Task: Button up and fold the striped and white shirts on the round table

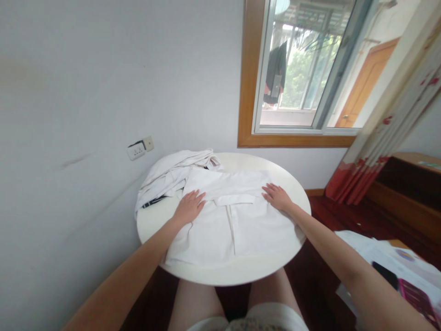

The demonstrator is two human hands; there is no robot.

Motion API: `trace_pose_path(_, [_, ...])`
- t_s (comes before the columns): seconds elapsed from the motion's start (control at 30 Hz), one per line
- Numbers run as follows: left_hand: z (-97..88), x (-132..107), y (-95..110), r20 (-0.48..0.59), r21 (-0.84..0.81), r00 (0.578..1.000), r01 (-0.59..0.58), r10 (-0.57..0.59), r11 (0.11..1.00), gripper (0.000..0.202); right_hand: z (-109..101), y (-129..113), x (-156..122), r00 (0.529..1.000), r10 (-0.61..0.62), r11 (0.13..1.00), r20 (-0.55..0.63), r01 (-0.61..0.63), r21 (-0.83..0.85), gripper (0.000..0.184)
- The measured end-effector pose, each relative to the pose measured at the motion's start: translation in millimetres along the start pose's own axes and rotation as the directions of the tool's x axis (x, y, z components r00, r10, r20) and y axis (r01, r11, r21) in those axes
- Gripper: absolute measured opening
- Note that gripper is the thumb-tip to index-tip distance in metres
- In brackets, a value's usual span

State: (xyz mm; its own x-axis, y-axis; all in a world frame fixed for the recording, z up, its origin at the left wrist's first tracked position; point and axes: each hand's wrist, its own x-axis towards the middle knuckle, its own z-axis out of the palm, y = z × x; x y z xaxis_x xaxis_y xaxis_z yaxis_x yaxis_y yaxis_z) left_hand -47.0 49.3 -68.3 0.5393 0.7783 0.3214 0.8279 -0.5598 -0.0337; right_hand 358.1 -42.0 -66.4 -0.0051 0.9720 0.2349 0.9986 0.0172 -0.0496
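A white garment (pixel 213 234) lies spread flat on a round white table (pixel 237 276). A short sewn-on strap (pixel 236 200) crosses its middle, and a slit runs down below it, like the back of a lab coat. My left hand (pixel 189 205) rests palm down on the garment's left side, its fingers stretched out. On the right side, my right hand (pixel 276 196) also lies flat with fingers slightly spread. Neither hand grips the cloth. Behind my left hand, a heap of white cloth (pixel 175 170) with some dark parts showing sits at the table's back left.
A wall with a socket (pixel 136 151) stands close to the table's left and back. The wood-framed window (pixel 245 92) is above, with a curtain (pixel 375 151) at right. Papers (pixel 375 250) and a magenta object (pixel 416 299) lie at lower right.
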Motion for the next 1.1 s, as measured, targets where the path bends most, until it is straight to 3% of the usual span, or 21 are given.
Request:
trace_pose_path(0.1, [-15.5, -25, 4, -0.051, -0.041, 0.992, -0.121, 0.119, 0.992, 0.048, -8, -7, -23, 0.995, 0.003, 1.0, -0.102, -0.005, -0.022, 0.046])
trace_pose_path(0.23, [-35.8, -75, 9, -0.052, -0.112, 0.953, -0.302, 0.298, 0.947, 0.047, -10, -14, -70, 0.986, -0.16, 0.985, -0.043, 0.162, 0.052, 0.047])
trace_pose_path(0.37, [-46.0, -117, 10, -0.041, -0.118, 0.92, -0.392, 0.39, 0.912, 0.046, -13, -8, -107, 0.981, -0.187, 0.975, -0.052, 0.192, 0.115, 0.049])
trace_pose_path(0.53, [-54.5, -145, 18, -0.023, -0.072, 0.912, -0.409, 0.409, 0.91, 0.051, -14, 5, -130, 0.98, -0.15, 0.972, -0.129, 0.17, 0.164, 0.045])
trace_pose_path(0.67, [-61.0, -156, 30, -0.087, -0.065, 0.92, -0.387, 0.381, 0.92, 0.055, -12, 9, -150, 0.97, -0.11, 0.959, -0.219, 0.162, 0.234, 0.038])
trace_pose_path(0.8, [-62.9, -172, 28, -0.117, -0.108, 0.922, -0.38, 0.368, 0.919, 0.051, -13, 15, -173, 0.958, -0.119, 0.944, -0.261, 0.191, 0.269, 0.035])
trace_pose_path(0.97, [-68.9, -202, 16, -0.038, -0.144, 0.913, -0.406, 0.405, 0.902, 0.055, -19, 35, -197, 0.957, -0.171, 0.94, -0.236, 0.23, 0.253, 0.036])
trace_pose_path(1.1, [-75.2, -212, 14, 0.047, -0.135, 0.909, -0.405, 0.414, 0.904, 0.069, -19, 52, -204, 0.961, -0.21, 0.952, -0.177, 0.243, 0.187, 0.055])
